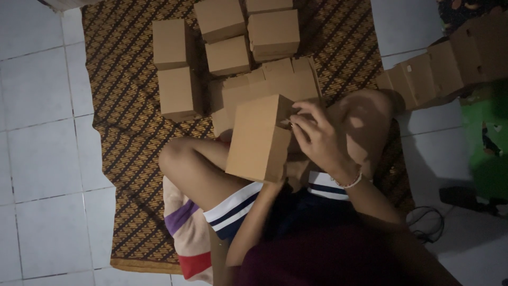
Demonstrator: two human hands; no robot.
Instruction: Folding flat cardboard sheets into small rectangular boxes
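Resting between both hands' fingers (304,114): cardboard box (259,137).

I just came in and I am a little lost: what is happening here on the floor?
A person sits cross-legged on a patterned mat and holds a brown cardboard box above the lap. The right hand works at the box's upper corner with its fingers; the left hand supports it from below, mostly hidden. Several finished boxes stand on the mat ahead, and flat cardboard pieces lie to the right.

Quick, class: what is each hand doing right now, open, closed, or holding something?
Left hand: mostly hidden beneath the brown cardboard box, supporting it; grip cannot be told.
Right hand: fingers pinching the box's top edge.
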